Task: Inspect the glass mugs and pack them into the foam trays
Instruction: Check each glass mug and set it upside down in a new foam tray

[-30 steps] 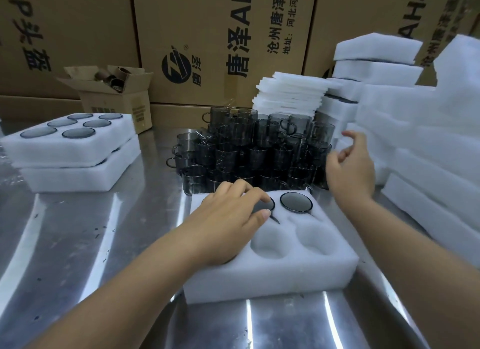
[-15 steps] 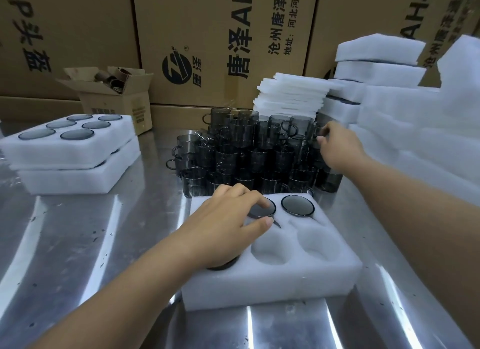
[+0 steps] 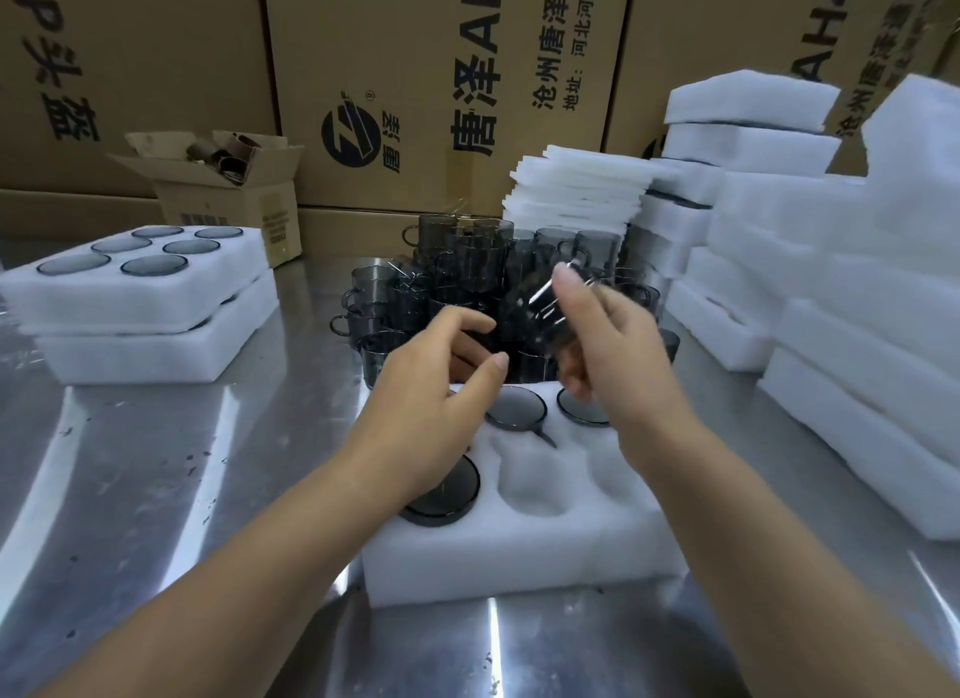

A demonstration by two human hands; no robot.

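Right hand (image 3: 613,354): fingers pinch a blurred glass mug (image 3: 540,307), centre frame.
Left hand (image 3: 431,401): fingers loosely spread, holding nothing, above the foam tray (image 3: 519,557).
Room: two open pockets (image 3: 535,484) at the tray's lower right.

The right hand (image 3: 618,354) holds a mug (image 3: 540,310) above the tray (image 3: 519,557).

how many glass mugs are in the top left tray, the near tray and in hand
mugs in the top left foam tray: 6
mugs showing in the near foam tray: 3, one pocket hidden by the left hand
glass mug in the right hand: 1
total: 10
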